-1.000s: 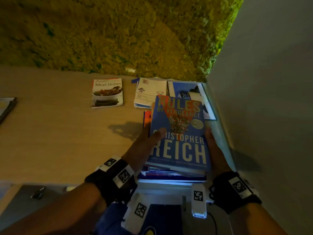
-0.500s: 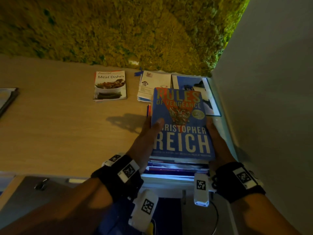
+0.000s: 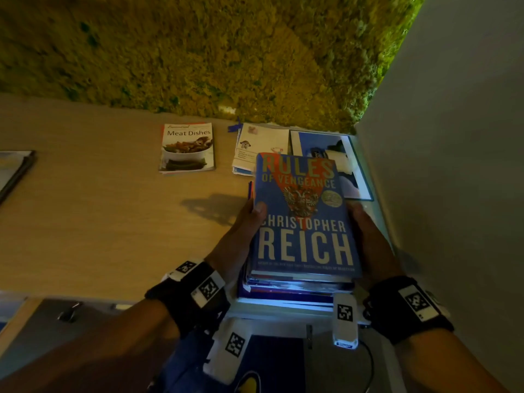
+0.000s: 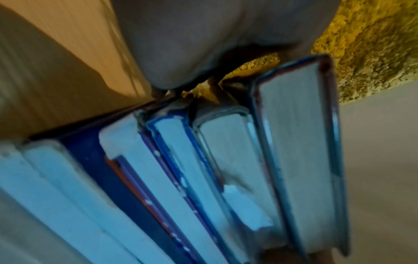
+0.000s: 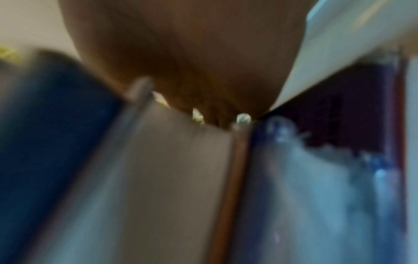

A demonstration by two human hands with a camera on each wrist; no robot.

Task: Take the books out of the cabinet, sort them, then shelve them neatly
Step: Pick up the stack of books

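A stack of books [image 3: 297, 285] sits at the right end of the wooden cabinet top [image 3: 99, 222], with the blue "Rules of Vengeance" book [image 3: 304, 217] lying face up on top. My left hand [image 3: 243, 231] grips the stack's left side, thumb on the blue cover. My right hand [image 3: 365, 234] holds the right side, against the wall. In the left wrist view the stack of books [image 4: 203, 178] shows several page edges pressed together under my palm. The right wrist view is blurred, with book edges [image 5: 181, 178] close below the palm.
A "Meat Dishes" booklet [image 3: 187, 148] lies flat further back. A white spiral notebook [image 3: 261, 146] and a blue-and-white book [image 3: 331, 163] lie behind the stack. A moss wall [image 3: 212, 52] backs the top; a grey wall [image 3: 453, 165] closes the right. A dark folder [image 3: 14, 171] lies far left.
The stack with both hands on it has moved slightly away from me along the top, closer to the books at the back. The grip is unchanged.
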